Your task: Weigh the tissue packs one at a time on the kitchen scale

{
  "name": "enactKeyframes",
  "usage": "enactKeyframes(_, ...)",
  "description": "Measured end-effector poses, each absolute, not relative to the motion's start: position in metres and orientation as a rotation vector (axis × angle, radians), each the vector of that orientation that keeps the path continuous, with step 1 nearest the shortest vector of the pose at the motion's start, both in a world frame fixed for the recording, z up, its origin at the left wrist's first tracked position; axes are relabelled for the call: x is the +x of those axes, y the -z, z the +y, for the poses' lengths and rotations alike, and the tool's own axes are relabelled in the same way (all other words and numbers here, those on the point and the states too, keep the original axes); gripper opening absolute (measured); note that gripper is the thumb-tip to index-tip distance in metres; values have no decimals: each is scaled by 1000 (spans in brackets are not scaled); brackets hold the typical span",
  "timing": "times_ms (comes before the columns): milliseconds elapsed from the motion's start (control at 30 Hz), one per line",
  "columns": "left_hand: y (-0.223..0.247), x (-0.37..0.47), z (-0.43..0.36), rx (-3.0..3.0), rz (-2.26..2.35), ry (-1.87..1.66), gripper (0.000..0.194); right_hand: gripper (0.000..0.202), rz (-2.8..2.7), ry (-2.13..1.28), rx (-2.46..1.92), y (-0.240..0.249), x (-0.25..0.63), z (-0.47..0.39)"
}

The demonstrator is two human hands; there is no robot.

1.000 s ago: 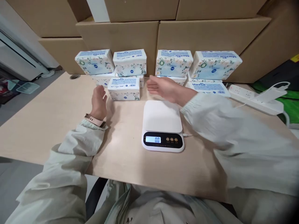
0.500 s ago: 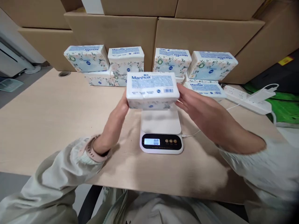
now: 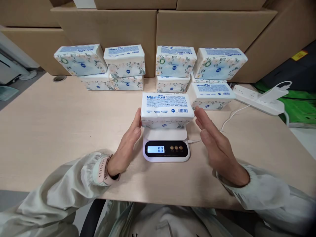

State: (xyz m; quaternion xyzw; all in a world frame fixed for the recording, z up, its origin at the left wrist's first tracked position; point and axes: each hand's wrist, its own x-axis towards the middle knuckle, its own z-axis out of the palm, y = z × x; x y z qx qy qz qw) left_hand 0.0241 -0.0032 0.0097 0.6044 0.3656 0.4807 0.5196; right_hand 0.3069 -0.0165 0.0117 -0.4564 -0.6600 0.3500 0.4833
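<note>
A pack of tissues (image 3: 167, 110) labelled Manhua rests on the plate of a white digital scale (image 3: 166, 156), covering its rear part. The scale's lit display (image 3: 155, 149) reads 0.0. My left hand (image 3: 127, 144) is beside the pack's left end, fingers stretched out; whether the fingertips still touch it I cannot tell. On the other side my right hand (image 3: 213, 138) is open, with a small gap between its fingers and the pack's right end.
Stacked tissue packs (image 3: 124, 62) line the back of the table (image 3: 61, 131) against cardboard boxes (image 3: 111, 26). Another tissue pack (image 3: 212, 93) lies behind my right hand. A white power strip (image 3: 259, 98) is at the right, and a cable (image 3: 228, 118) runs to the scale.
The tissue pack has come down onto the scale. My right hand has let go and moved off its end; my left fingers have straightened. The view has shifted slightly.
</note>
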Motion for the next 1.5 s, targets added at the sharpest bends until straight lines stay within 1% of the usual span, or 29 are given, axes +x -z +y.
enactKeyframes(167,-4,20,-8,1421,904,-1190,63,55,-1616,-826,-1136,5,309,-22)
enactKeyframes(400,-3,22,-7,1307,877,-1203,62,53,-1606,-810,-1127,9,312,-18)
enactKeyframes(667,-10,24,-5,1335,909,-1161,71,54,-1572,-900,-1162,12,313,-21)
enactKeyframes(1067,-8,23,-5,1325,919,-1184,68,53,-1612,-874,-1145,9,310,-22)
enactKeyframes(1267,-6,21,-6,1319,890,-1222,60,54,-1618,-869,-1132,10,312,-24)
enactKeyframes(1500,-12,23,-5,1325,915,-1176,69,53,-1618,-857,-1128,11,312,-21)
